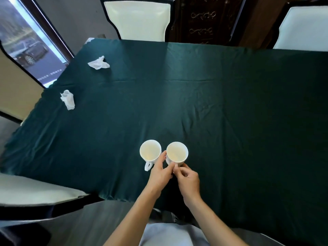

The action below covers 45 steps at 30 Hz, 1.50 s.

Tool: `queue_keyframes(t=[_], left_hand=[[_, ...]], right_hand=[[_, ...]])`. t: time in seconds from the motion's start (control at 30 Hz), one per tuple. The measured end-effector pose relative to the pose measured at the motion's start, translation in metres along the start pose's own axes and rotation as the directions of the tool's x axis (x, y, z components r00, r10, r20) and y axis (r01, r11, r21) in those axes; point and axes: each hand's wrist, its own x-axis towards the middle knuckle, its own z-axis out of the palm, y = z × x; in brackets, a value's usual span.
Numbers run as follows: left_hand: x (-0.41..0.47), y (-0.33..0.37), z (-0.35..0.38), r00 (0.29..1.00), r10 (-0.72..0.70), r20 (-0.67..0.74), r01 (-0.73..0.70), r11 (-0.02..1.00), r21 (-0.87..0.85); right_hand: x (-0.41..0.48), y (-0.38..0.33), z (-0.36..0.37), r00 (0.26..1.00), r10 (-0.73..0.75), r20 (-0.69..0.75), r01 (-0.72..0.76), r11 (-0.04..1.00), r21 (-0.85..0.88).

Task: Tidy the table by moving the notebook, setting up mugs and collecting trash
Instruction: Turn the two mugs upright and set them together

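Dark green cloth covers the table (230, 103), and near its front edge two white mugs stand upright just beside each other, both empty. On the right mug (177, 152) both hands meet: the left hand (160, 172) has its fingers curled against the mug's left side, reaching into the gap between the mugs, while the right hand (188, 180) pinches at the mug's near side, where its handle is hidden. Beside it, the left mug (150, 150) turns its handle toward the person. Well apart, near the table's left edge, lie two crumpled white tissues, one nearer (68, 99) and one farther (98, 63). White-cushioned chairs (136, 18) surround the table.
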Motion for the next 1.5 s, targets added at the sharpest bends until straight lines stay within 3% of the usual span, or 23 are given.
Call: queue_keyframes(t=[0.17,0.27,0.37,0.53,0.73,0.9,1.03,1.2,1.33,1.5], left_hand=[[-0.011,-0.010,-0.008,0.984,0.061,-0.165,-0.031,0.984,0.177],[-0.018,-0.021,-0.023,0.917,0.132,-0.377,-0.062,0.980,0.191],[-0.019,-0.027,-0.037,0.852,0.102,-0.513,-0.007,0.983,0.183],[-0.005,-0.026,-0.045,0.904,-0.040,-0.425,0.087,0.992,0.093],[0.009,-0.032,-0.047,0.922,-0.101,-0.374,0.100,0.995,-0.022],[0.011,-0.027,-0.049,0.914,-0.016,-0.404,0.054,0.995,0.082],[0.005,0.001,-0.066,0.929,0.019,-0.369,0.004,0.998,0.061],[-0.021,0.054,-0.116,0.943,0.161,-0.291,-0.144,0.986,0.079],[-0.047,0.105,-0.174,0.929,0.282,-0.241,-0.267,0.959,0.094],[-0.079,0.140,-0.254,0.892,0.386,-0.236,-0.357,0.921,0.159]], right_hand=[[-0.005,0.004,-0.001,0.999,-0.038,0.006,0.038,0.990,-0.136],[-0.004,0.001,-0.002,0.999,-0.035,-0.021,0.030,0.976,-0.216],[-0.002,-0.003,-0.002,1.000,0.031,0.002,-0.029,0.969,-0.243],[0.002,-0.005,0.004,0.982,0.157,0.107,-0.147,0.985,-0.090],[0.002,-0.005,0.011,0.973,0.207,0.099,-0.210,0.978,0.012],[-0.003,-0.017,0.012,0.986,0.168,-0.019,-0.168,0.986,-0.002],[-0.015,-0.038,0.020,0.987,0.141,-0.083,-0.138,0.990,0.039],[-0.047,-0.081,0.059,0.986,-0.019,-0.168,0.045,0.988,0.150],[-0.085,-0.126,0.106,0.971,-0.167,-0.173,0.202,0.957,0.208],[-0.123,-0.164,0.171,0.962,-0.242,-0.123,0.269,0.909,0.318]])
